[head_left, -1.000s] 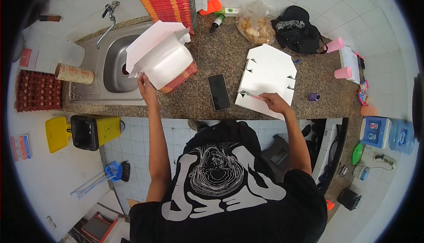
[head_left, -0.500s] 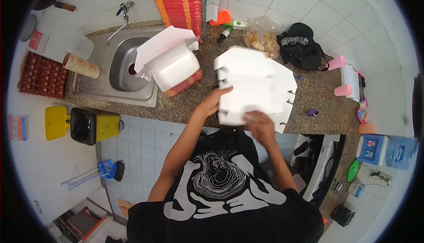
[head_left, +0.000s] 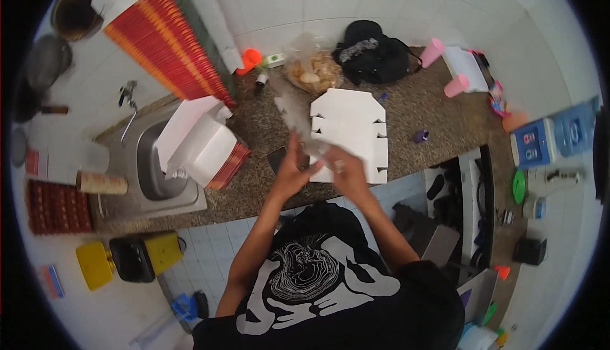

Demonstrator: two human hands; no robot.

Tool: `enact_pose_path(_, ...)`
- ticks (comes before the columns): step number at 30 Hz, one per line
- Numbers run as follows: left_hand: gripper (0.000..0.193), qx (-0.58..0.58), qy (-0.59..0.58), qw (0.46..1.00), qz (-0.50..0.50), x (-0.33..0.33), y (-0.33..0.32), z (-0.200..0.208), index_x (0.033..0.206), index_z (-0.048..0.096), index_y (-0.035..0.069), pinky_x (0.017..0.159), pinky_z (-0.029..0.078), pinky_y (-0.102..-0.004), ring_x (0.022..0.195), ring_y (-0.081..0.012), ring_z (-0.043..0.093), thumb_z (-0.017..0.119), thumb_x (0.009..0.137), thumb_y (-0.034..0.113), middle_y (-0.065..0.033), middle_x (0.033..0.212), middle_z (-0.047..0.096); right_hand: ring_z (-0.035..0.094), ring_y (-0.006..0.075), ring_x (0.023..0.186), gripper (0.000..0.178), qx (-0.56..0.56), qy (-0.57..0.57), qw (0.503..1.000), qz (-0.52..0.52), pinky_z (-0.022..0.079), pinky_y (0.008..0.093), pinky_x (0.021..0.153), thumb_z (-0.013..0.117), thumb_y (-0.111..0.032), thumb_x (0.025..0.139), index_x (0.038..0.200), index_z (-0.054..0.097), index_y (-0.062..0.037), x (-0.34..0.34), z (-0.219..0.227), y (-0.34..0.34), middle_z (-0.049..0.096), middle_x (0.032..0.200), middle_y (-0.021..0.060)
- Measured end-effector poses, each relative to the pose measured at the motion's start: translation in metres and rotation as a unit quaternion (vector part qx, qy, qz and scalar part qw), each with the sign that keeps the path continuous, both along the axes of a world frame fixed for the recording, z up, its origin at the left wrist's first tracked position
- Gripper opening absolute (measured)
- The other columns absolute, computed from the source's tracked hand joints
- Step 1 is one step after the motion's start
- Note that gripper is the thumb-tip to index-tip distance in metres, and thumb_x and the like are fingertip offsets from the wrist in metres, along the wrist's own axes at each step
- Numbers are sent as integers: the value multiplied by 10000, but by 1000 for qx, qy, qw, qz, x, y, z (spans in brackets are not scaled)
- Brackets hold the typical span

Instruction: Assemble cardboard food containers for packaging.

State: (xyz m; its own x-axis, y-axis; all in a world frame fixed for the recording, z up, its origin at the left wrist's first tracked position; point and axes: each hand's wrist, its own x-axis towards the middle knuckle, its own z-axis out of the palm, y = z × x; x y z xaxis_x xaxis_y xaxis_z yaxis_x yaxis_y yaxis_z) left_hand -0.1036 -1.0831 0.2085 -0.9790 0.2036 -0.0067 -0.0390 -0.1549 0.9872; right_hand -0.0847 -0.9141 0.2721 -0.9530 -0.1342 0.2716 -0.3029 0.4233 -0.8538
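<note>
A flat white cardboard box blank (head_left: 349, 127) with notched edges lies on the counter in front of me. Its left side stands up as a blurred flap. My left hand (head_left: 291, 171) is at this raised flap, fingers pointing up behind it and the thumb stretched toward the right. Close beside it, my right hand (head_left: 343, 171) is over the blank's lower left part. Motion smears its fingers, so their grip is unclear. Left of the hands stands a partly folded white box (head_left: 213, 153) with red sides, its lid up.
A tall stack of red-orange cardboard (head_left: 168, 45) leans by the steel sink (head_left: 149, 165). Behind the blank are a clear bag of food (head_left: 313, 70) and a black cap or bag (head_left: 368, 54). A dark flat object (head_left: 277, 159), a purple item (head_left: 421, 136) and pink cups (head_left: 456, 86) are on the counter.
The blank has gone from being tilted in my hands to lying on the counter, its left side now raised. Both hands have come together at that side. My view has shifted and turned.
</note>
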Motion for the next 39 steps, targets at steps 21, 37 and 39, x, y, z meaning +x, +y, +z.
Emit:
enact_pose_path(21,170,186,-121,962,157,-27,29,68,1076,655,56,688,518,-241,819,-81,636,659,956,177,-9,957,670,589,358,1199,414,74,172,980,-66,511,409,993,716,-45,828,1235,644,-31,10,11,1,615,1281,173)
enact_pose_path(37,326,246,-70,963,87,-10,39,57,1180,593,0,892,459,-281,1033,-127,583,538,1025,282,-61,1121,629,412,361,1380,470,-168,67,974,-137,428,402,1068,788,-43,759,1217,684,-71,-7,-18,-27,426,1484,217)
enact_pose_path(39,324,250,-66,962,87,-7,37,56,1183,590,4,886,460,-280,1027,-123,582,535,1026,282,-59,1117,630,381,390,1392,517,-228,-1,964,-138,408,415,1091,778,-42,760,1260,654,-75,-4,-18,-26,385,1509,218)
